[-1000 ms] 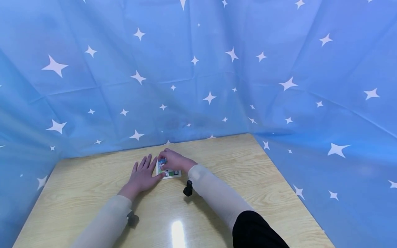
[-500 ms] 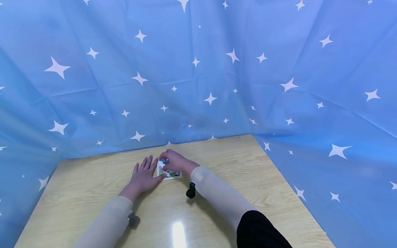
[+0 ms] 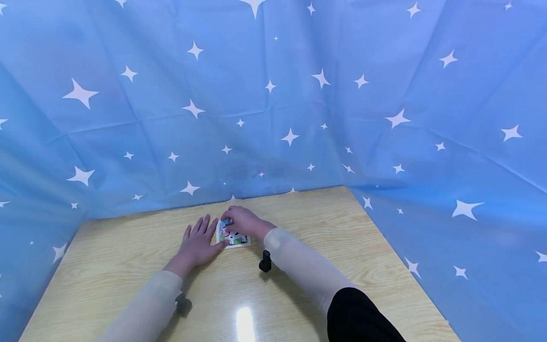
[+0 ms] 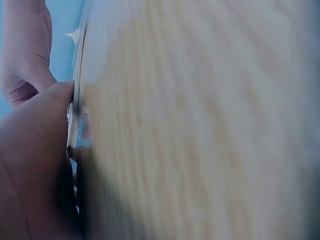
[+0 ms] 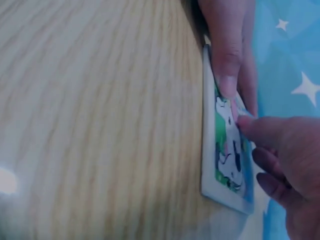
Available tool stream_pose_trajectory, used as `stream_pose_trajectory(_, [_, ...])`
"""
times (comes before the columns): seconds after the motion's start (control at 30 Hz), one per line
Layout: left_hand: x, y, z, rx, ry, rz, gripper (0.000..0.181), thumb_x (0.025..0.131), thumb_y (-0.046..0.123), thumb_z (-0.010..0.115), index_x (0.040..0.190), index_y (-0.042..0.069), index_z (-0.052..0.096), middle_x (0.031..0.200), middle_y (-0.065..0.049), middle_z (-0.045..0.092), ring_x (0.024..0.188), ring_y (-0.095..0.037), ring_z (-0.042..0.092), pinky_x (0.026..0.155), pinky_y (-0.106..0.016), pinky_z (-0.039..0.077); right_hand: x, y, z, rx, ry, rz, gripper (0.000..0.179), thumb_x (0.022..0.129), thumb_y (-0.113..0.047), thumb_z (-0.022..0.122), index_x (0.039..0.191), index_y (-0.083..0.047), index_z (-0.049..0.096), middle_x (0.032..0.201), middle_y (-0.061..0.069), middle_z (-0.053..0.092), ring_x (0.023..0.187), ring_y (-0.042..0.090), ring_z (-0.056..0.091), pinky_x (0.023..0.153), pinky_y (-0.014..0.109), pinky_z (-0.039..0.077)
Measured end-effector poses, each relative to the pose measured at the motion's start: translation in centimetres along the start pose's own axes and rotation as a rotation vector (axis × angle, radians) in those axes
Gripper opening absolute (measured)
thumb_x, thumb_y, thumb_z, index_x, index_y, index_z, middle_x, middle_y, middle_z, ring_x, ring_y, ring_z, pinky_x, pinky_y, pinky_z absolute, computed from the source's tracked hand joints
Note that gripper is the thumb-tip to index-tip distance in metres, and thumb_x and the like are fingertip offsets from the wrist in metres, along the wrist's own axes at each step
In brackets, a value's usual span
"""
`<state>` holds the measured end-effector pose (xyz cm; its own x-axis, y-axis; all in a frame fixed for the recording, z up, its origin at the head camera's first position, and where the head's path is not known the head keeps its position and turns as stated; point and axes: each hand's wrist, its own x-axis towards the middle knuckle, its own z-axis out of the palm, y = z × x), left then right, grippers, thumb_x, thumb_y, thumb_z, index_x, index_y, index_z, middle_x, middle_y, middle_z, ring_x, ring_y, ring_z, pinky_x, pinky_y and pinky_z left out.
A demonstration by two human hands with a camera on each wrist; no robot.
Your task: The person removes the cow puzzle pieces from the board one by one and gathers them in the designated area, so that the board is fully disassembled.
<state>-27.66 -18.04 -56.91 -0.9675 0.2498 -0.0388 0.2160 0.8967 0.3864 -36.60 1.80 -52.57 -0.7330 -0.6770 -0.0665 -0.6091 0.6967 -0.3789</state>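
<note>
A small jigsaw puzzle (image 3: 239, 241) with a white border and a black-and-white cow on green lies flat on the table. My left hand (image 3: 197, 248) rests beside it, fingers spread, its thumb on the near left edge of the frame; the right wrist view shows that thumb over the puzzle (image 5: 225, 135). Bent over the far side is my right hand (image 3: 244, 222), which pinches a small blue puzzle piece (image 3: 228, 222) at the upper part of the picture. Its fingers partly hide the piece. In the left wrist view the puzzle shows only as a thin edge.
The wooden table (image 3: 325, 247) reaches back to a blue star-patterned curtain (image 3: 239, 95), which also hangs along both sides. Black wrist camera mounts (image 3: 265, 261) stick out under the forearms. A bright light reflection lies on the near tabletop.
The blue piece under my right fingers has shifted and turned; more of the cow's pink and white face shows now. My left hand stays put on the puzzle's edge.
</note>
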Motion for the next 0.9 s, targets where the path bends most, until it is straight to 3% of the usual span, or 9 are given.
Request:
stream_pose_trajectory(0.17, [-0.1,0.1,-0.1,0.005,0.026,0.006,0.100,0.106,0.074,0.051,0.175,0.005,0.030,0.182,-0.027,0.015,0.167,-0.051,0.011,0.129,-0.077,0.004,-0.4,0.5,0.5,0.009,0.050,-0.026,0.037,0.105,-0.023,0.081,0.141,-0.013,0.075,0.129,0.001,0.070,0.113,0.013,0.067,0.102,0.028,0.055])
stream_pose_trajectory(0.37, [-0.1,0.2,-0.3,0.047,0.023,0.007,0.098,0.106,0.074,0.051,0.175,0.006,0.032,0.181,-0.026,0.018,0.167,-0.050,0.015,0.129,-0.076,0.010,-1.2,1.4,0.3,0.136,0.119,-0.064,0.036,0.106,-0.020,0.078,0.141,-0.013,0.074,0.125,-0.001,0.066,0.105,0.009,0.065,0.096,0.027,0.056])
stream_pose_trajectory(0.63, [-0.3,0.7,-1.0,0.099,0.038,-0.009,0.096,0.106,0.073,0.053,0.174,0.008,0.034,0.180,-0.026,0.022,0.166,-0.050,0.020,0.129,-0.075,0.016,-2.4,2.3,-1.2,0.213,0.123,-0.106,0.033,0.107,-0.020,0.075,0.140,-0.016,0.075,0.120,-0.001,0.061,0.112,0.015,0.067,0.096,0.028,0.058])
stream_pose_trajectory(0.9, [-0.2,0.7,-0.8,0.106,0.039,-0.007,0.097,0.105,0.075,0.054,0.174,0.008,0.035,0.180,-0.025,0.023,0.165,-0.050,0.021,0.129,-0.075,0.017,-3.9,3.3,-2.7,0.230,0.146,-0.124,0.035,0.104,-0.017,0.077,0.139,-0.013,0.075,0.127,-0.001,0.066,0.113,0.020,0.067,0.094,0.029,0.057])
